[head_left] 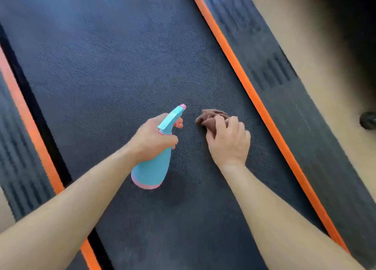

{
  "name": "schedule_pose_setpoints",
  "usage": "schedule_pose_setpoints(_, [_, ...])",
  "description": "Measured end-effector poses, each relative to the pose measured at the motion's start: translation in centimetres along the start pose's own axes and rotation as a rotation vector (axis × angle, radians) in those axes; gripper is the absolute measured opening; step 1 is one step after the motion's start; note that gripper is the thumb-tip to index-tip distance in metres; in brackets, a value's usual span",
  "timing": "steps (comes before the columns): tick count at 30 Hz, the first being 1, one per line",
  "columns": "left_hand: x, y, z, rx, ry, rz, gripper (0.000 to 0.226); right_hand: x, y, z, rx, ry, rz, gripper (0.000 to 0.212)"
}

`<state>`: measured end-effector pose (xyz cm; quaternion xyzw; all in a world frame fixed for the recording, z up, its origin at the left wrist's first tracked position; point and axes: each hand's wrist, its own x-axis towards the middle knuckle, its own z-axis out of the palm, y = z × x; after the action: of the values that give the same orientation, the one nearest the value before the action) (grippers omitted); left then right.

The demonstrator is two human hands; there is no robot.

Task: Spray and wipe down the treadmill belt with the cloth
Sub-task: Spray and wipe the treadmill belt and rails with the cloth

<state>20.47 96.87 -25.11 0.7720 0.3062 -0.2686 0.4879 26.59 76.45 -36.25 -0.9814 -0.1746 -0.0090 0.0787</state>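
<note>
The dark textured treadmill belt [114,66] fills the middle of the view, running diagonally. My left hand [151,138] grips the neck of a light blue spray bottle [151,171] with a pink base and pink nozzle tip, held above the belt with the nozzle pointing up and to the right. Just right of it, my right hand [228,141] presses a crumpled brown cloth [211,118] onto the belt; the cloth sticks out beyond my fingertips and is partly hidden under them.
Orange strips [240,70] border the belt on both sides, with dark ribbed side rails [270,74] outside them. Beige floor [317,46] lies to the right, where a small dark object [368,120] sits at the frame edge.
</note>
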Motion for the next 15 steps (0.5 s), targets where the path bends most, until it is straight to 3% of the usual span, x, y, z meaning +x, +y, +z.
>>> schedule_pose_setpoints(3, [-0.1, 1.3, 2.3, 0.144, -0.082, 0.022, 0.039, -8.5, 3.5, -0.4, 0.012, 0.007, 0.122, 0.033])
schedule_pose_setpoints(6, [-0.1, 2.4, 4.1, 0.193, -0.151, 0.035, 0.033, -13.6, 6.0, -0.6, -0.013, 0.001, 0.099, 0.034])
schedule_pose_setpoints(15, [-0.2, 4.5, 6.5, 0.242, -0.196, 0.033, 0.026, -13.6, 5.9, -0.6, -0.046, -0.015, 0.043, 0.032])
